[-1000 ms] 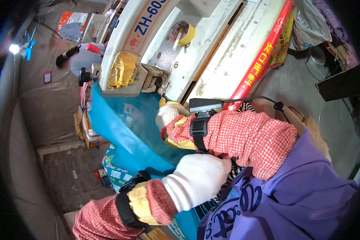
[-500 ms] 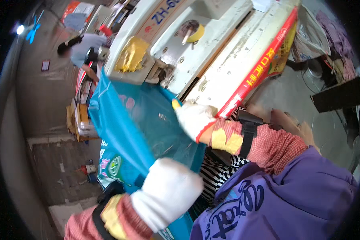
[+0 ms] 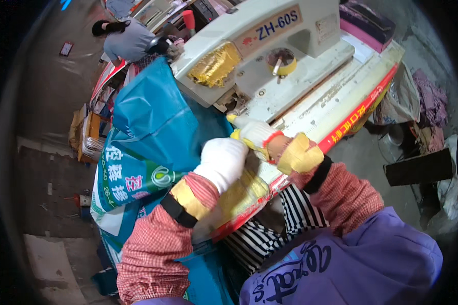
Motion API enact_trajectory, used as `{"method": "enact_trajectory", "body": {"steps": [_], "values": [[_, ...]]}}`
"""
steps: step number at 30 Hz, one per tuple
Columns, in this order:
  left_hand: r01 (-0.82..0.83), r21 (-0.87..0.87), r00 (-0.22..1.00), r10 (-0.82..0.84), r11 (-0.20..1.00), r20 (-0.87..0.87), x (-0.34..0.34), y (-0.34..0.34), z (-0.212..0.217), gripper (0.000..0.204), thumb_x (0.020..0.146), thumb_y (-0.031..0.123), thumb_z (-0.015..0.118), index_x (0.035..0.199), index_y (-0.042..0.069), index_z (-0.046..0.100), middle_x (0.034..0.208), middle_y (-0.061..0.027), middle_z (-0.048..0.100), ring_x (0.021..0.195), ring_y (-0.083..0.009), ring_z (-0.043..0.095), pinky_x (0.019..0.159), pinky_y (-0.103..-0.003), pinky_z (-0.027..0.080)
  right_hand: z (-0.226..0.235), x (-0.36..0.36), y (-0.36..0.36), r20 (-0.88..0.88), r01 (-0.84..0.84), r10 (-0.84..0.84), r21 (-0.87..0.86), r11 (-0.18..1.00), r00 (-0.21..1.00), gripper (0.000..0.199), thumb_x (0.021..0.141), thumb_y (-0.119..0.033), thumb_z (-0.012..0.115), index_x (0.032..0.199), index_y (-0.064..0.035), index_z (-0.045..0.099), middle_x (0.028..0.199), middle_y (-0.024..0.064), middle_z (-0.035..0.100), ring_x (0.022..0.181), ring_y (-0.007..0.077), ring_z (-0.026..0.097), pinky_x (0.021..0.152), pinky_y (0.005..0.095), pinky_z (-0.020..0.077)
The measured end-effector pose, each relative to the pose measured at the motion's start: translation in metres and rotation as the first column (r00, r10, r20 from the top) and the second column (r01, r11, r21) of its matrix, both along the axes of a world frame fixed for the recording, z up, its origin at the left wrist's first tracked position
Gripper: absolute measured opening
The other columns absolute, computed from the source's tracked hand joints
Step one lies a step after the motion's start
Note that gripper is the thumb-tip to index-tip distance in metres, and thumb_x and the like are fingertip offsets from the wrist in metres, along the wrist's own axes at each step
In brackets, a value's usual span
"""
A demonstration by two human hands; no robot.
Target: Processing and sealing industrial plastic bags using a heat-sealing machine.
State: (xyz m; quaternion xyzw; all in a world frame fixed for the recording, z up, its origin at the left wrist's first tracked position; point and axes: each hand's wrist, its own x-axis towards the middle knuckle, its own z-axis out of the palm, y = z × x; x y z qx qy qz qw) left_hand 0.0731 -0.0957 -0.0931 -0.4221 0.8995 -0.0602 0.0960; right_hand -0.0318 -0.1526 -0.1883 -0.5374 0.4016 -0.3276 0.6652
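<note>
- Your bag (image 3: 152, 127) isn't under the sewing machine (image 3: 269, 56) needle yet; it hangs off the desk (image 3: 341, 101) edge, left of the machine, so I'd say stitching hasn't started.
- Left hand (image 3: 223, 161), gloved, sits palm down at the desk edge just below the machine; can't tell its grip.
- Right hand (image 3: 254, 136) lies beside it, nearer the machine, fingers curled; whether they pinch the bag edge is hidden.

At centre frame, the left hand (image 3: 223, 161) and right hand (image 3: 256, 134) wear white gloves, above red-and-white checked sleeves (image 3: 152, 249) with yellow cuffs and black bands. The bag (image 3: 152, 122) at centre left is bright blue with a green and white printed panel, while the sewing machine (image 3: 269, 56) at the top is off-white with a gold foil patch. The table edge (image 3: 359, 114) at right is red with yellow marks, the apron (image 3: 341, 264) at lower right is purple, and the shirt (image 3: 269, 234) beneath it is striped black and white.
</note>
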Motion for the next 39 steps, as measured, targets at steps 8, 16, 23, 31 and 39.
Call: {"method": "enact_trajectory", "body": {"steps": [8,16,23,31,39], "values": [[-0.273,-0.08,0.92,0.236,0.959,-0.314,0.092,-0.045,-0.013,0.009,0.076,0.009,0.053,0.075,0.001,0.055,0.069,-0.0219,0.057,0.072,-0.0389,0.057,0.063,-0.044,0.045,0.017,0.028,0.031,0.242,-0.061,0.048,0.049,0.997,0.969,0.068,0.085,-0.008,0.053,0.141,-0.0066,0.013,0.126,0.0177,0.045,0.102,0.0255,0.055,0.085,0.0361,0.0466],[-0.105,-0.535,0.994,0.093,0.838,-0.05,0.119,0.132,0.139,0.013,0.058,0.009,0.06,0.07,0.01,0.056,0.081,-0.006,0.058,0.078,-0.027,0.055,0.065,-0.04,0.044,0.036,0.068,0.022,-0.554,-0.262,-0.347,-0.743,0.615,0.756,0.042,0.076,-0.018,0.058,0.115,-0.0045,0.051,0.127,0.0152,0.046,0.107,0.0312,0.051,0.089,0.0375,0.0435],[-0.356,-0.798,0.925,0.064,0.487,-0.374,0.164,0.173,0.183,0.041,0.075,-0.014,0.053,0.115,-0.003,0.05,0.122,-0.0167,0.05,0.113,-0.0277,0.05,0.094,-0.034,0.041,0.071,0.11,0.035,-0.541,-0.406,-0.306,-0.818,0.408,0.783,0.016,0.071,-0.01,0.056,0.085,-0.0114,0.064,0.089,0.009,0.063,0.086,0.0304,0.057,0.075,0.0379,0.0469],[-0.71,-0.394,0.7,0.645,0.584,-0.307,0.268,0.181,0.06,0.083,0.061,0.032,0.078,0.13,0.008,0.038,0.128,-0.0089,0.045,0.081,-0.0244,0.062,0.069,-0.032,0.05,0.113,0.048,0.065,0.143,0.125,-0.084,-0.313,0.941,0.986,0.011,0.084,-0.015,0.059,0.087,-0.0051,0.058,0.074,0.0019,0.056,0.066,0.0118,0.05,0.06,0.0252,0.04],[-0.771,-0.49,0.607,0.701,0.407,-0.374,0.337,0.164,0.025,0.023,0.073,0.009,0.056,0.094,0.013,0.062,0.103,-0.0061,0.062,0.08,-0.029,0.062,0.072,-0.038,0.05,0.113,0.029,0.074,0.166,0.22,-0.172,-0.342,0.914,0.971,0.008,0.086,-0.012,0.057,0.088,-0.004,0.056,0.073,-0.0035,0.05,0.067,0.0053,0.042,0.06,0.0214,0.0359]]}}
